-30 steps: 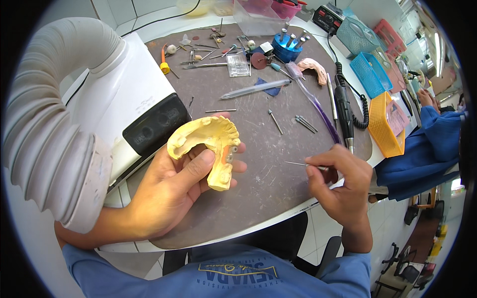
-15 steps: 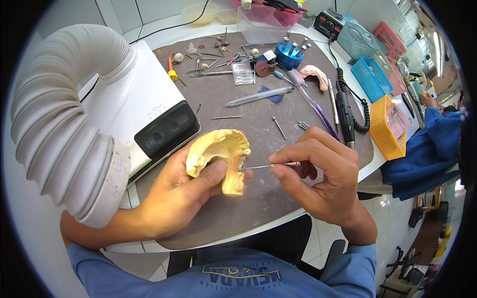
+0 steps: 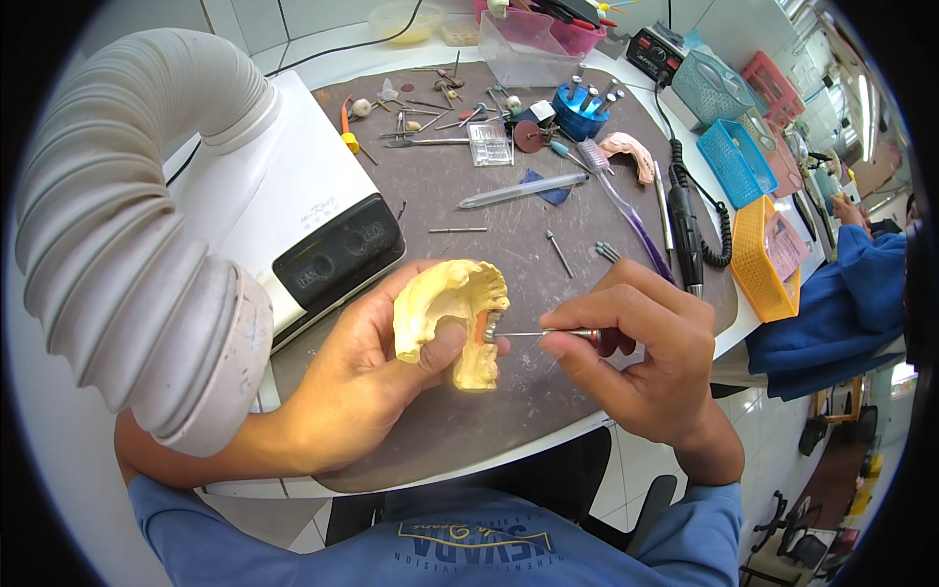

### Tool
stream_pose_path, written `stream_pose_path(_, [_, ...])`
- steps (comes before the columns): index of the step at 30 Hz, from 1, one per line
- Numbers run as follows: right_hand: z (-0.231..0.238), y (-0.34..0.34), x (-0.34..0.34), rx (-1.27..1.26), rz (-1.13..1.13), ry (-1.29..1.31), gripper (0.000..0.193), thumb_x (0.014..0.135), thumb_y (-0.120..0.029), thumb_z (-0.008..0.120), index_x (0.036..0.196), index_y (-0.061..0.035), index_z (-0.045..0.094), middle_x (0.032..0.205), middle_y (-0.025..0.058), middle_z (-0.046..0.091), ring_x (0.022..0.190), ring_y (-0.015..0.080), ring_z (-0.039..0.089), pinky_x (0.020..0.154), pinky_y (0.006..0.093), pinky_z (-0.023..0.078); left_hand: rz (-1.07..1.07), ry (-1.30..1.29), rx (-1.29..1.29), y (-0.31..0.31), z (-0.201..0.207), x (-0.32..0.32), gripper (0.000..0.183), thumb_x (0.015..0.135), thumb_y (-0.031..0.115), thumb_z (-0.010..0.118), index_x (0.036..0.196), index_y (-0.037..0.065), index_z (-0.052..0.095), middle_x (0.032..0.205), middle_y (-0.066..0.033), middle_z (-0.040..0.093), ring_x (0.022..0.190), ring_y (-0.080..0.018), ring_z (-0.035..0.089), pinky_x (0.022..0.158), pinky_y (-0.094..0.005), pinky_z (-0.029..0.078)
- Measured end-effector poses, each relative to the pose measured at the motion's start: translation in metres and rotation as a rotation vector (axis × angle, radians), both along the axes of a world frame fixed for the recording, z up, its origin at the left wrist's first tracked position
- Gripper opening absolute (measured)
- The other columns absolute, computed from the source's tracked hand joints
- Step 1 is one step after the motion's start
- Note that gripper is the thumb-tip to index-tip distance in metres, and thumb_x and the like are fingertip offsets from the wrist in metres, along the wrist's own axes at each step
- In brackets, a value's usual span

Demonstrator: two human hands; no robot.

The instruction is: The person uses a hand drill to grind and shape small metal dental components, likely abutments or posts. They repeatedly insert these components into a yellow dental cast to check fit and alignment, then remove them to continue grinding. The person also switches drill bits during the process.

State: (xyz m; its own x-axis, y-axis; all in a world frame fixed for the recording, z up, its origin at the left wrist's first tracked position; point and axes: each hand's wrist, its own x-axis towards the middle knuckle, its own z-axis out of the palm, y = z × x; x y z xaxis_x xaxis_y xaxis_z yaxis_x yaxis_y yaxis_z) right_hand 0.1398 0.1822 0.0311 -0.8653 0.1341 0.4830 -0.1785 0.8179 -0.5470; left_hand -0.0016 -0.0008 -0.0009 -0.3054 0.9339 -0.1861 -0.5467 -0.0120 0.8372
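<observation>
1. A worker's left hand (image 3: 372, 367) grips a yellow dental cast (image 3: 416, 305) above the table (image 3: 558, 445), thumb laid along the inside of its arch.
2. The right hand (image 3: 650, 352) pinches a slim metal instrument (image 3: 584, 335) between thumb and fingers, its thin shaft pointing left toward the cast.
3. The instrument's tip ends at silvery metal teeth (image 3: 491, 328) set in the cast's right side, beside an orange patch; actual contact is too small to tell.
4. Beyond the hands, a translucent pen-shaped tube (image 3: 523, 190) lies across a dark blue scrap on a brown mat (image 3: 430, 445), near a purple toothbrush (image 3: 631, 215) and a pink arch-shaped piece (image 3: 634, 157).
5. A ribbed gray hose (image 3: 108, 225) curves over the left side, beside a white box-shaped unit (image 3: 318, 157).
6. At right, a black handpiece (image 3: 684, 230) lies near a yellow basket (image 3: 755, 269); farther off sits another person in blue (image 3: 831, 303).
</observation>
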Motion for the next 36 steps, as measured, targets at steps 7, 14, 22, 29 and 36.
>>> stream_pose_path(7, [-0.002, 0.0, 0.0, 0.137, 0.007, 0.06, 0.021, 0.072, -0.005, 0.081, 0.09, -0.005, 0.071, 0.071, 0.0066, 0.06, 0.057, 0.0191, 0.059, 0.05, 0.03, 0.045, 0.027, 0.025, 0.045, 0.002, -0.004, 0.002, 0.042, 0.098, 0.018, 0.06, 0.134, 0.007, 0.041, 0.123, -0.0144, 0.055, 0.116, -0.0259, 0.06, 0.099, -0.0434, 0.051])
stream_pose_path(14, [-0.001, 0.012, -0.001, -0.143, 0.053, -0.173, 0.015, 0.087, -0.016, 0.072, 0.085, -0.0021, 0.067, 0.066, 0.0084, 0.058, 0.054, 0.0215, 0.056, 0.051, 0.0322, 0.043, 0.048, 0.098, 0.133, 0.002, -0.007, 0.005, 0.045, 0.094, 0.012, 0.066, 0.132, 0.008, 0.042, 0.118, -0.0101, 0.057, 0.114, -0.024, 0.061, 0.098, -0.0404, 0.052])
stream_pose_path(22, [0.01, 0.017, -0.001, -0.474, 0.103, -0.581, 0.03, 0.098, -0.022, 0.057, 0.077, -0.0007, 0.06, 0.058, 0.0109, 0.053, 0.052, 0.0242, 0.053, 0.051, 0.0351, 0.039, 0.071, 0.437, 0.191, 0.003, -0.008, 0.004, 0.046, 0.091, 0.008, 0.068, 0.13, 0.006, 0.043, 0.117, -0.0103, 0.057, 0.109, -0.0224, 0.064, 0.098, -0.039, 0.053])
stream_pose_path(29, [0.002, 0.012, 0.002, 0.03, 0.112, -0.142, 0.017, 0.088, -0.017, 0.07, 0.083, -0.0031, 0.063, 0.07, 0.0107, 0.06, 0.058, 0.027, 0.059, 0.054, 0.0359, 0.043, 0.084, 0.167, 0.107, 0.002, -0.002, 0.008, 0.047, 0.092, 0.013, 0.069, 0.13, 0.008, 0.041, 0.116, -0.0114, 0.057, 0.108, -0.0248, 0.065, 0.095, -0.0419, 0.055])
stream_pose_path(36, [0.007, 0.015, 0.001, 0.007, 0.088, -0.135, 0.021, 0.085, -0.022, 0.074, 0.086, -0.0037, 0.064, 0.07, 0.0111, 0.061, 0.057, 0.0257, 0.058, 0.052, 0.0339, 0.044, 0.042, 0.15, 0.062, 0.003, -0.004, 0.003, 0.047, 0.094, 0.018, 0.066, 0.132, 0.009, 0.039, 0.117, -0.0112, 0.057, 0.108, -0.0247, 0.064, 0.093, -0.0417, 0.055])
